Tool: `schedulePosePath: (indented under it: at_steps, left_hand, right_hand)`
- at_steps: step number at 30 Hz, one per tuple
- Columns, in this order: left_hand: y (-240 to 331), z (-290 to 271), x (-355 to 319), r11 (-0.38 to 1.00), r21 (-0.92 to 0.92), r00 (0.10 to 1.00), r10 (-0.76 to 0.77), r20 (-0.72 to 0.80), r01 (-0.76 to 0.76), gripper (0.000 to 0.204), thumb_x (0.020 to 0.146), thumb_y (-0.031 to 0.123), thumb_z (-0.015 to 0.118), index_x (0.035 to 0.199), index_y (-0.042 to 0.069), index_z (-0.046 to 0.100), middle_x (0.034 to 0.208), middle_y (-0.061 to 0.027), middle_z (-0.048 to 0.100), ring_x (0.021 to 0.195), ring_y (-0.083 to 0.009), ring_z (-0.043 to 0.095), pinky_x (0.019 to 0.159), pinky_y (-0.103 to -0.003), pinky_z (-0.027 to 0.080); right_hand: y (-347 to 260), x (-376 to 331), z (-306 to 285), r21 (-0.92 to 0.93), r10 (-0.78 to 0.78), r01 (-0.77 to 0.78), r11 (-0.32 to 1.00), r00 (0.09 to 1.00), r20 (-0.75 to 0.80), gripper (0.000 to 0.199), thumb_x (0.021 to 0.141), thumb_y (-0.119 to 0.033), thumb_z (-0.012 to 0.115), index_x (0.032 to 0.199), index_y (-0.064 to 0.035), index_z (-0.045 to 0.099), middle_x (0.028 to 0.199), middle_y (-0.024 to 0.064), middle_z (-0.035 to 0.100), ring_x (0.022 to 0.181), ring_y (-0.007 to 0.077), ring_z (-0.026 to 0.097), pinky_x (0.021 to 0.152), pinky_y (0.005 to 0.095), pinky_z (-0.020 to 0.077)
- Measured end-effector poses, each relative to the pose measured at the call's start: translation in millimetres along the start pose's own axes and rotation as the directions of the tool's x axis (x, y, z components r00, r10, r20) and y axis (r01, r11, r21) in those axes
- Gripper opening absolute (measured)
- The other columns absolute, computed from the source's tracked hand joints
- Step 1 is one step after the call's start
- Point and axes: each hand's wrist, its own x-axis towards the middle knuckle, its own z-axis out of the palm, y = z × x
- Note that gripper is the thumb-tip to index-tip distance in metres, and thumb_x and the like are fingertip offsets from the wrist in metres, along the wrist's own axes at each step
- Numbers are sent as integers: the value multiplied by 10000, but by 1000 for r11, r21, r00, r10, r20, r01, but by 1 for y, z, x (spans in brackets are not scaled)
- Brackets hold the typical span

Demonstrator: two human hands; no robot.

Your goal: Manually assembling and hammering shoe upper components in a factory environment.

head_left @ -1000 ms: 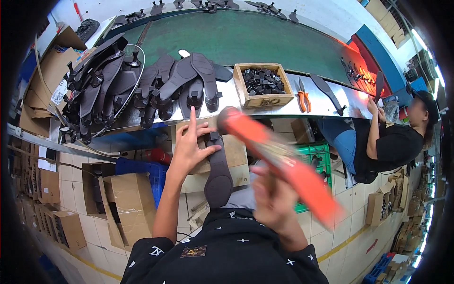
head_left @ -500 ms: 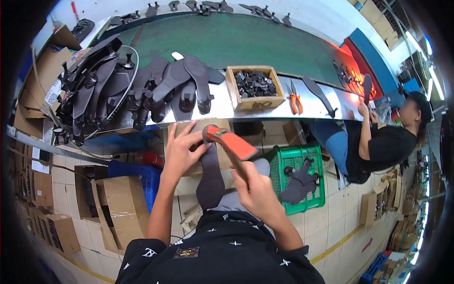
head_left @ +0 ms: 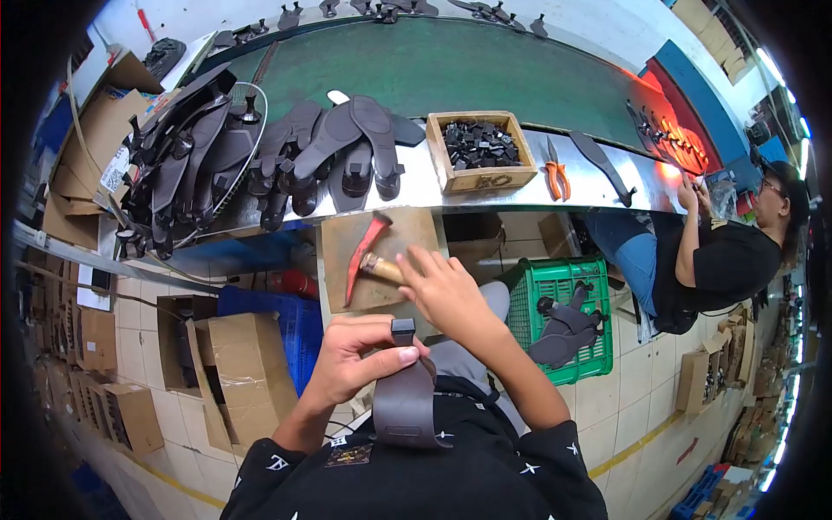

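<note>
My left hand (head_left: 360, 355) is closed around a dark heeled sandal (head_left: 404, 407) close to my body. The sandal's small black heel points up between thumb and fingers, and its wide dark strap hangs over my shirt. A hammer (head_left: 357, 260) with a red head and a wooden handle lies on a worn board (head_left: 400, 234) in front of me. My right hand (head_left: 451, 299) is at the end of the handle, fingers stretched and apart; whether they touch it I cannot tell.
Piled sandals and soles (head_left: 347, 147) cover the bench's left side. A wooden box of small black pieces (head_left: 481, 178), orange-handled pliers (head_left: 555, 178) and a single sole (head_left: 602, 165) lie rightward. A green crate (head_left: 563, 269) stands below. A co-worker (head_left: 728, 243) sits at right.
The hammer has come down onto the board and my right hand has loosened from it. My left hand has drawn the sandal toward my body, turned so its heel points up.
</note>
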Motion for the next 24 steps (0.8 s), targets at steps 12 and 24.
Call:
schedulePosePath:
  at_steps: [12,24]
  left_hand:
    - [-4,29,11,964,-114,969,-245,-31,240,218,863,157,633,889,-30,743,831,-85,720,769,-128,650,707,-252,493]
    - [-23,85,46,909,-246,932,-287,220,337,276,1000,261,478,1083,16,575,1104,-73,661,1050,-133,550,954,-272,391]
  right_hand:
    - [259,-2,16,-177,670,-769,615,627,-397,439,885,-354,670,1138,-22,536,1216,198,479,1120,393,495,859,512,497]
    - [185,-83,-69,990,684,111,-82,729,-25,473,945,-370,592,1209,21,627,1198,76,641,895,130,591,851,284,480]
